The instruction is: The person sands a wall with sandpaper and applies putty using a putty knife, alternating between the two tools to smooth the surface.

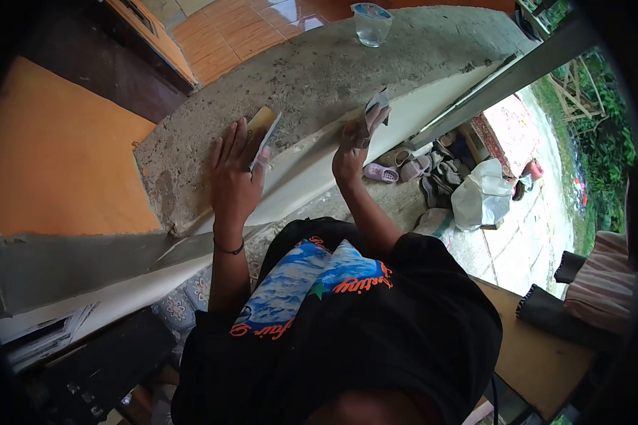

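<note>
My left hand (235, 185) is over the concrete ledge (298, 78), its fingers along one side of a thin folded card-like piece (264, 131) and its thumb on the other. That piece is yellow-brown on its inner face and whitish along the edge. To the right, my right hand (352, 157) is raised by the ledge's front edge, pinching a small flat grey-and-white piece (376, 103) between its fingers. What kind of thing this is, I cannot tell. A clear plastic cup (372, 27) stands farther back on the ledge.
Below the ledge on the right lie several shoes and clogs (416, 167) beside a white plastic bag (480, 195). An orange wall (64, 156) borders the ledge on the left. A wooden board (539, 347) and striped cloth (602, 283) are at lower right.
</note>
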Demonstrator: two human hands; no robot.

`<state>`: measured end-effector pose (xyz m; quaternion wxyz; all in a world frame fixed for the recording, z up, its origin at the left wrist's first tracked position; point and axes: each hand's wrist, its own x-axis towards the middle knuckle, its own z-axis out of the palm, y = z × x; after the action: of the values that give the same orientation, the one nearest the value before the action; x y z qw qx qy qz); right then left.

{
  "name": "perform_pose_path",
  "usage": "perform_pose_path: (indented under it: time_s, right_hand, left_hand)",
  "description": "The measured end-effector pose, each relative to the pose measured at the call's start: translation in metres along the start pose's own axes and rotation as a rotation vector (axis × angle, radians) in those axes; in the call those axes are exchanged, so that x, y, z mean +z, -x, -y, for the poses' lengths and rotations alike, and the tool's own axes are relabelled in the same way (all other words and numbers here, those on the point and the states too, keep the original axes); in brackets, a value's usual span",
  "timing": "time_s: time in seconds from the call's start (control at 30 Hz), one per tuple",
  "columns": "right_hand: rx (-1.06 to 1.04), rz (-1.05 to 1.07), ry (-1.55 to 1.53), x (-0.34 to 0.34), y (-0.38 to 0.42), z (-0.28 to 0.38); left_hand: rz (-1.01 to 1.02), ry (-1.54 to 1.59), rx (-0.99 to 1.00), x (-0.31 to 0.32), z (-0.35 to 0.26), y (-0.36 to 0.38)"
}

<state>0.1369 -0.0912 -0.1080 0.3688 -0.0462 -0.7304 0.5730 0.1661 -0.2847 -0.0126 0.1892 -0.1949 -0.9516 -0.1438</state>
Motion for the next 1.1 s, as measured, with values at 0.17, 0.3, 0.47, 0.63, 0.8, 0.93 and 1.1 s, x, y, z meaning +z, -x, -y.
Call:
perform_pose_path:
  time_s: [0.17,0.3,0.47,0.63,0.8,0.93,1.1]
  right_hand:
    - [0.313,-0.229,-0.244,-0.062,-0.102,-0.095]
    - [0.597,-0.302,-0.329,-0.118,-0.182,-0.098]
    - [0.623,-0.291,-0.332,-0.145,-0.205,-0.13]
    - [0.529,-0.263,-0.155,-0.087,-0.131,-0.083]
    - [0.28,-0.108,-0.115,-0.017,-0.025,-0.019]
    - [0.079,0.108,0.113,0.032,0.066,0.03]
    - [-0.009,0.298,0.162,0.058,0.131,0.063]
  left_hand:
    - [-0.036,-0.045,-0.109,0.009,-0.008,-0.007]
    - [-0.072,-0.053,-0.184,0.012,-0.012,-0.011]
    - [-0.059,-0.087,-0.18,0.01,-0.013,-0.011]
    - [0.009,-0.157,-0.102,0.01,-0.006,-0.007]
    - [0.044,-0.214,0.012,0.005,-0.002,0.001]
    - [-0.01,-0.089,0.084,0.006,0.007,0.006]
    - [-0.033,0.148,0.058,0.007,0.015,0.008]
